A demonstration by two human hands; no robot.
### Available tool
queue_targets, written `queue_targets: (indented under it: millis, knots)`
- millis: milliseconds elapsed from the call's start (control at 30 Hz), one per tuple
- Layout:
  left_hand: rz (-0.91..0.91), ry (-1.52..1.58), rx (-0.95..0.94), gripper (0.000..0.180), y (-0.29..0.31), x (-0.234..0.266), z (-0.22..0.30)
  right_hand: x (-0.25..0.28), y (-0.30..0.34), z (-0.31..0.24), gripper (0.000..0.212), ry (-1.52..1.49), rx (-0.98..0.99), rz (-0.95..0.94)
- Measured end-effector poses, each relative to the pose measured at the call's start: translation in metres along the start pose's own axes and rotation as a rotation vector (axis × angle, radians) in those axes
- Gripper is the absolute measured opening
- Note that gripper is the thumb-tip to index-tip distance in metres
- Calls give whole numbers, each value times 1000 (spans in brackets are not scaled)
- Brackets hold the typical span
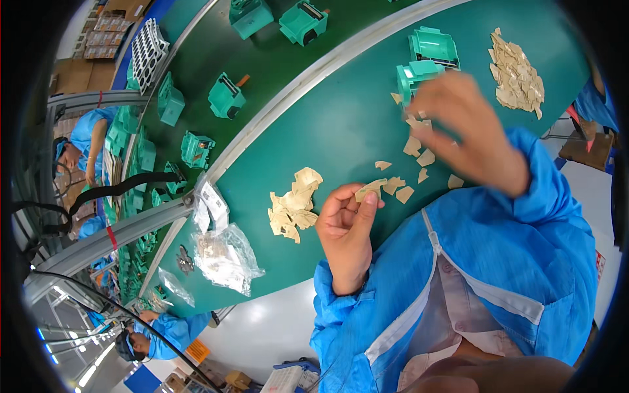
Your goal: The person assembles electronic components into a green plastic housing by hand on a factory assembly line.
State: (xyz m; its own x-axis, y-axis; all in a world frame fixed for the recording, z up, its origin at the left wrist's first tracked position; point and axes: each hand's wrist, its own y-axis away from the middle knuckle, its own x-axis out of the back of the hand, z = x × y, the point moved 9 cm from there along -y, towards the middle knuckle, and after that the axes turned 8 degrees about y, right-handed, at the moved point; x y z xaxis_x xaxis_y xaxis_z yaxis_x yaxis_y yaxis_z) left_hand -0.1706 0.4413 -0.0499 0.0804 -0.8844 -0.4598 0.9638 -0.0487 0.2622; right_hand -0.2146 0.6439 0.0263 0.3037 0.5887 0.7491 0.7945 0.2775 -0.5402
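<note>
The left hand pinches a flat, pale-tan, angular piece above the bench, thumb and fingers covering its lower edge. Toward two o'clock lie similar loose pieces. Beyond, the right hand is half-curled, too blurred to tell whether it grips anything; its fingers partly hide a green housing at eleven o'clock.

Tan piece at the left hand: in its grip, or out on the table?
In its grip: the left hand pinches the tan piece between thumb and fingers.
</note>
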Motion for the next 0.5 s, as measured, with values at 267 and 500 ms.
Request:
queue_targets:
  millis: [267,500]
  knots:
    - [20,-155,-29,13,2,-8,-6,-37,25,-44,12,-323,-35,-47]
    - [12,-457,-263,18,1,-16,8,-45,28,-40,14,-333,-66,-17]
